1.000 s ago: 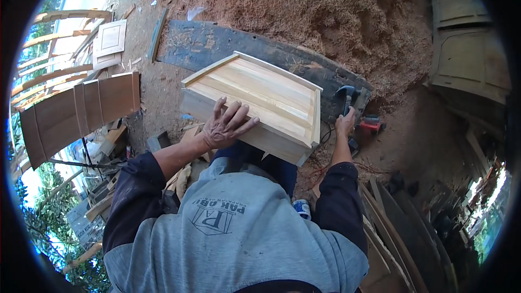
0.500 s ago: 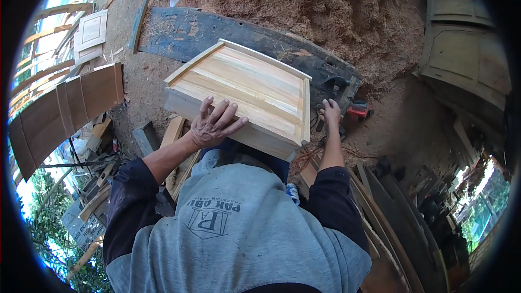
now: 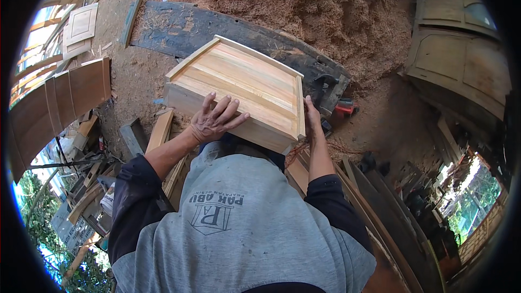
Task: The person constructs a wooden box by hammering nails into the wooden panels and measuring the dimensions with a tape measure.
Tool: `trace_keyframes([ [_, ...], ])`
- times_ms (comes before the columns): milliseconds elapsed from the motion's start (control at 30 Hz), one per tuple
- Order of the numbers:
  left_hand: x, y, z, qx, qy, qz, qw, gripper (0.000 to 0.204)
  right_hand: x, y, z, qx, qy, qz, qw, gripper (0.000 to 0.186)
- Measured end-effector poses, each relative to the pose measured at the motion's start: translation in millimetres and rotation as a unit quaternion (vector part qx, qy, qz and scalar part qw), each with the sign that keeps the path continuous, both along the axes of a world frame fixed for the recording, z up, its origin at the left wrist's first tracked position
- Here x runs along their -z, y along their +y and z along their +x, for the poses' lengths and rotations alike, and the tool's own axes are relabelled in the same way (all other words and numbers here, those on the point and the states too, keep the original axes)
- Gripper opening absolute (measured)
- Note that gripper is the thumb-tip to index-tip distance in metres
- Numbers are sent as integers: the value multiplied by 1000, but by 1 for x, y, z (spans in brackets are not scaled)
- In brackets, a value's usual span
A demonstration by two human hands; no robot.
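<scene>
A pale wooden box (image 3: 244, 76), its planked top bordered by raised strips, sits tilted in front of my body. My left hand (image 3: 214, 122) grips its near edge, fingers bent over the top; the thumb's underside contact is unclear. Along the box's right end, my right hand (image 3: 313, 115) holds the side, partly hidden by it. Beyond that end, a black hammer-like tool (image 3: 325, 84) lies on a long, worn dark board (image 3: 173, 27), near a red power tool (image 3: 344, 107).
A shavings pile (image 3: 320, 5) lies behind the board. Curved brown panels (image 3: 76, 95) and small panelled doors (image 3: 81, 21) stand left. Weathered panelled pieces (image 3: 450, 59) are at upper right. Scrap timber (image 3: 160, 130) lies left of my body; long planks (image 3: 369, 201) lean at lower right.
My right hand has let go of the black tool and moved to the box's right end. The box and my left hand appear slightly higher and further left in view.
</scene>
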State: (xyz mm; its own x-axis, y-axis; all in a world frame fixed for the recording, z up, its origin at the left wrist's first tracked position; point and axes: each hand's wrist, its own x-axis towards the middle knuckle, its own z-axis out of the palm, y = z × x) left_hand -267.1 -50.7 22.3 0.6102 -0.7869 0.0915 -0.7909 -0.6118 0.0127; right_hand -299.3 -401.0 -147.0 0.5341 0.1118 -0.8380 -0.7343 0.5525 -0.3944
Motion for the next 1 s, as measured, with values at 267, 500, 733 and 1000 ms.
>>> trace_keyframes([
  [267, -3, -2, -1, -4, -1, 2, 1000, 59, -21, 45, -20, 33, 45, -19, 998, 52],
  [500, -11, -9, 5, -13, 24, -29, 999, 69, 16, 53, -45, 93, 39, 35, 994, 42],
  [733, -15, -11, 9, -18, 57, -17, 998, 69, 30, 48, -75, 80, 0, -52, 995, 35],
  [1000, 16, 18, -48, 2, -2, -17, 1000, 55, 39, 23, -57, -7, 76, -181, 981, 46],
])
